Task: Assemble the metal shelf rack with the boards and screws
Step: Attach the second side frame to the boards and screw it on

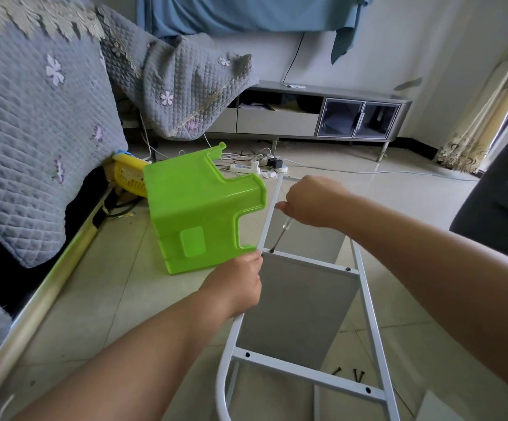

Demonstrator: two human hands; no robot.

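The right hand [313, 202] grips a screwdriver [281, 232], its tip on a screw [272, 251] in the white frame's [371, 317] crossbar, just beyond the left hand [237, 287], which holds the frame's left rail beside a grey board [301, 311]. Loose screws [350, 373] lie under the right forearm (a green stool [198, 214] left of both hands).

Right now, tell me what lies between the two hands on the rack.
In the head view, the screwdriver runs down from the right hand to a screw on the crossbar, beside the left hand holding the rail.
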